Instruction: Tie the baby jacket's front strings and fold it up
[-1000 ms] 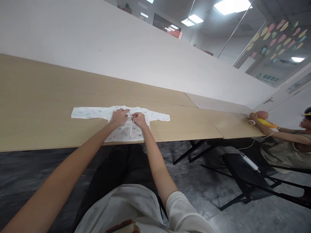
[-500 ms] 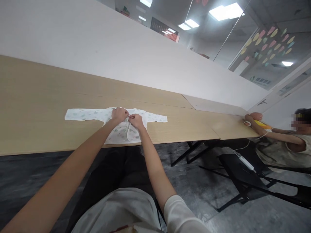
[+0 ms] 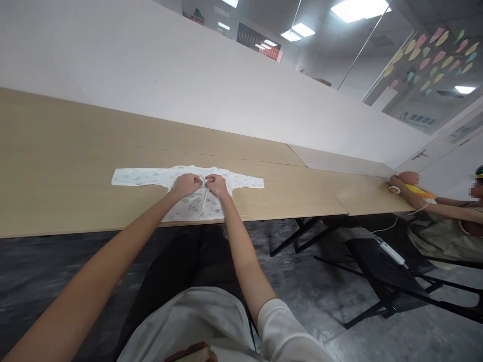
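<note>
A white baby shirt (image 3: 188,207) with small printed figures lies spread on the wooden table (image 3: 75,206), both sleeves stretched out sideways. My left hand (image 3: 187,184) is closed at the middle of its front, fingertips pinching the cloth near the opening. Close beside it, my right hand (image 3: 217,184) pinches the other side of the same opening. A short gap separates the two hands. Below them the curved front edge of the shirt runs down toward the table's near edge. What exactly sits between the fingertips is too small to make out.
At the right another person's hand (image 3: 396,181) holds a doll (image 3: 409,177) in yellow clothing at the table's far end. A black folding chair (image 3: 381,266) with a white power strip (image 3: 392,253) stands below. A white wall (image 3: 226,100) borders the table's back.
My hands have moved slightly apart at the shirt's front; before, their fingertips nearly met. The whole view has shifted a little, and the shirt stays spread in place.
</note>
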Demonstrator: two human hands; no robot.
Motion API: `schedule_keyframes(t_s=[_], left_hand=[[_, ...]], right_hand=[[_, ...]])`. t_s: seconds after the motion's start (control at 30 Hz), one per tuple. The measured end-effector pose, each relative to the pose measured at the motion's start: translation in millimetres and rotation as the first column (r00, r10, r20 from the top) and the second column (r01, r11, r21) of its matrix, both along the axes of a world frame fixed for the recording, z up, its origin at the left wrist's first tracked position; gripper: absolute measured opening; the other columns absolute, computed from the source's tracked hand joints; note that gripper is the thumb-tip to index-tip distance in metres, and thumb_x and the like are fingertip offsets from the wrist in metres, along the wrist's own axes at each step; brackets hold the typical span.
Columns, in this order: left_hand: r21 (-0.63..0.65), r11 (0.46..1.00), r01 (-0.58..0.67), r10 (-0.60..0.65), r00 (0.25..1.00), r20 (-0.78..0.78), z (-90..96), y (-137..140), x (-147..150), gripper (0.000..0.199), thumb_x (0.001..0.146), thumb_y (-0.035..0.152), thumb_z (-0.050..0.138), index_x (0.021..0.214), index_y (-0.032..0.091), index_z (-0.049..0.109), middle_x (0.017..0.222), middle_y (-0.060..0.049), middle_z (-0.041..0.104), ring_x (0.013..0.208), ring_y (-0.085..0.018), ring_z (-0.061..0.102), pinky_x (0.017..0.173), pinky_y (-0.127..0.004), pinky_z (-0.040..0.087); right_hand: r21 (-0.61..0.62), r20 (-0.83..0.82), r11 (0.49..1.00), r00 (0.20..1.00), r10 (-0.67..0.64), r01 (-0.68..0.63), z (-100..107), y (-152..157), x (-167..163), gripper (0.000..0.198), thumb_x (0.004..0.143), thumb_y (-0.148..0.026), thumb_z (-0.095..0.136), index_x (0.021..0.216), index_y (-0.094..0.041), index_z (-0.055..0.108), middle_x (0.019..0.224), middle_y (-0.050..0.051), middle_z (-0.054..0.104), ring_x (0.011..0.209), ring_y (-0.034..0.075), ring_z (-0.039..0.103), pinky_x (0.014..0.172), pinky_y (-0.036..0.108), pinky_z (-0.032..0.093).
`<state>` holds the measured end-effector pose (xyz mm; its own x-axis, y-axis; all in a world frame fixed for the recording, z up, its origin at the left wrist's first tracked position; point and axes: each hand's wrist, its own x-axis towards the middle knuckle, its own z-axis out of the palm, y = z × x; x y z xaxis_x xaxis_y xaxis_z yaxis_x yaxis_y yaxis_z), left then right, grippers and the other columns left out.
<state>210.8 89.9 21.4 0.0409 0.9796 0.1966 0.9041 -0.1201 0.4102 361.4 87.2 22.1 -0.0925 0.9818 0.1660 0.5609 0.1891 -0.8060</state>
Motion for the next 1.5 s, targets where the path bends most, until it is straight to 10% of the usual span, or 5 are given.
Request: schedule_keyframes(t_s=[0.97,1.5], left_hand=[[0.073,0.993,0.092,-0.116,0.866,0.486,-18.4,-7.0,-1.2,0.037,0.076,0.041,0.056,0.096,0.016,0.075,0.1,-0.01,0.076,0.088,-0.023,0.069,0.08,-0.029,0.05],[0.12,0.993,0.008,-0.012,1.0,0.029,-19.2,-5.0,3.8,0.031,0.081,0.031,0.052,0.092,0.018,0.079,0.103,-0.015,0.07,0.105,-0.033,0.061,0.093,-0.041,0.046]], right_hand=[[0.039,-0.049,0.996,0.995,0.087,-0.085,-4.5,-2.1,2.9,0.029,0.072,-0.009,0.06,0.096,-0.018,0.073,0.084,-0.001,0.072,0.078,0.012,0.066,0.08,0.021,0.052],[-0.074,-0.137,0.995,0.988,-0.071,0.061,-10.1,3.8,0.8,0.027,0.064,-0.009,0.06,0.086,-0.017,0.072,0.074,-0.003,0.069,0.073,0.013,0.065,0.076,0.022,0.052]])
